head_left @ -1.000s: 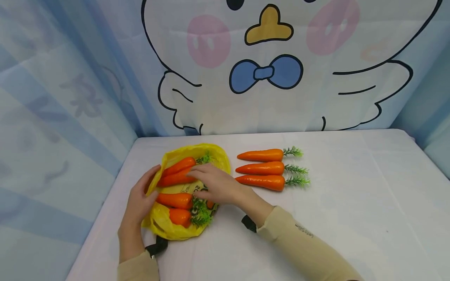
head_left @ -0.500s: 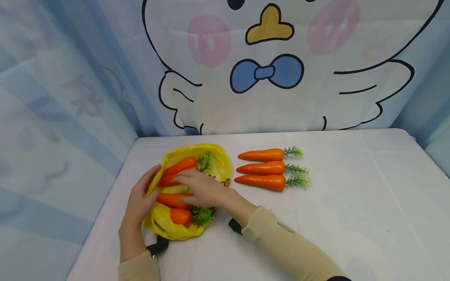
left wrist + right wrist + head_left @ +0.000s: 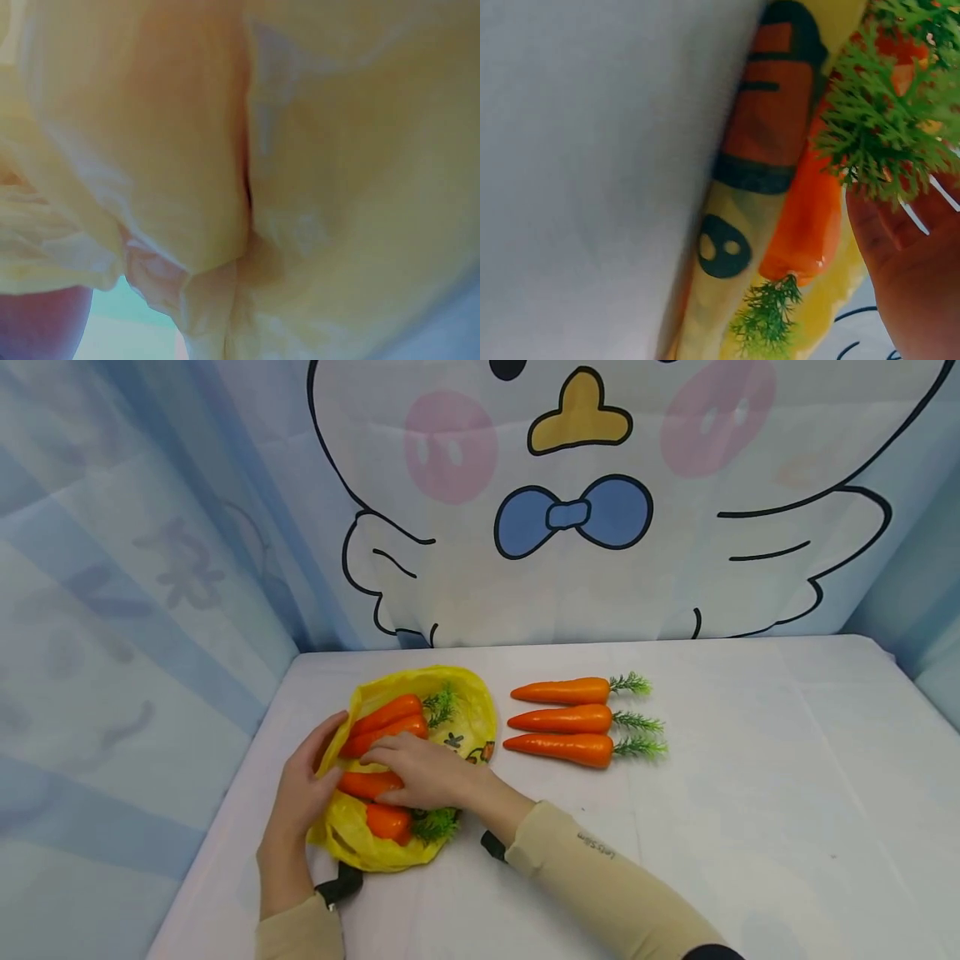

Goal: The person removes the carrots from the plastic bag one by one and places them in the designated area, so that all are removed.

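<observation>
A yellow plastic bag [image 3: 472, 706] lies with its mouth spread on the left part of the table, several orange carrots inside. My left hand [image 3: 300, 793] holds the bag's left rim, thumb on the inner side. Yellow film [image 3: 360, 172] fills most of the left wrist view. Reaching into the bag, my right hand [image 3: 427, 772] grips one carrot [image 3: 362, 784], fingers above and thumb below. Two carrots [image 3: 390, 714] lie beyond it and another [image 3: 387, 821] nearer. In the right wrist view, green leaves [image 3: 892, 120] partly cover my right fingers.
Three carrots [image 3: 558, 745] lie side by side right of the bag, leafy tops pointing right. They rest on the white-covered table [image 3: 750, 793]. A cartoon-printed curtain [image 3: 585, 593] stands behind the table, and a blue patterned one [image 3: 150, 635] hangs at the left.
My right hand has moved left and slightly down inside the bag, from above the second carrot onto the third. The left hand stays at the rim. The three carrots outside lie still.
</observation>
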Available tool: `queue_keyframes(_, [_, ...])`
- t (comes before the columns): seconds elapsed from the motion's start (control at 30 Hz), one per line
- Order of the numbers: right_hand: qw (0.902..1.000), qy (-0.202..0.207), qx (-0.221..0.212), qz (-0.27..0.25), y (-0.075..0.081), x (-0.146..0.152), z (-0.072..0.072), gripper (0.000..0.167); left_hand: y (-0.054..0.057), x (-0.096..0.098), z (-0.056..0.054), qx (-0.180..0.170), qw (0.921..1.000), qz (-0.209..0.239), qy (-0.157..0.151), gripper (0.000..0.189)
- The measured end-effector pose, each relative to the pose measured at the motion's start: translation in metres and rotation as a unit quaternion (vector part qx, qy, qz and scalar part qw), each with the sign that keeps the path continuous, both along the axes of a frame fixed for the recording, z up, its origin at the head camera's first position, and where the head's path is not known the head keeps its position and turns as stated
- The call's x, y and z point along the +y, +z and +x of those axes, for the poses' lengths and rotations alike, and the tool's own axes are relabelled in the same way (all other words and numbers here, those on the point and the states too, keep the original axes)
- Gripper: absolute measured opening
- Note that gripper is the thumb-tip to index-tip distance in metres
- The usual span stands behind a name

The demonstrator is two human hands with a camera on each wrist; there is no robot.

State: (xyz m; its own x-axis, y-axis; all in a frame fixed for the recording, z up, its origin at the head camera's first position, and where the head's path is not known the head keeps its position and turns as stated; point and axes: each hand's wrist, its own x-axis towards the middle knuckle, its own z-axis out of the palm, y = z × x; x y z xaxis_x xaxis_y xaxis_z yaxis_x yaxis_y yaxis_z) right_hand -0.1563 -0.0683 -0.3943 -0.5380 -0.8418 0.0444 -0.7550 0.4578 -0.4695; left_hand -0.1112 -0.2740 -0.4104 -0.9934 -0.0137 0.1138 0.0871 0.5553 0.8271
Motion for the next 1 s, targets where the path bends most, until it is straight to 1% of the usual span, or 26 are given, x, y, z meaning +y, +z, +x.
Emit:
queue_keyframes(0.2, [0.9998,-0.001,0.001,0.020,-0.0046,-0.0020,-0.0012,0.050,-0.0023,0.0004,-0.0009,0.002,1.0000,0.002,0.003,0.072])
queue_keyframes(0.4, [0.9995,-0.011,-0.004,0.031,-0.0067,-0.0013,-0.0039,0.049,-0.0016,0.0007,-0.0013,0.002,1.0000,0.006,0.001,0.072])
queue_keyframes(0.7, [0.9982,-0.013,-0.028,0.051,-0.0073,-0.0002,-0.0059,0.046,0.0000,0.0016,0.0007,-0.010,0.9999,0.012,0.002,0.072])
queue_keyframes(1.0, [0.9984,-0.010,-0.031,0.045,-0.0077,0.0018,-0.0070,0.044,-0.0007,0.0014,0.0000,-0.005,0.9999,0.009,0.004,0.072])
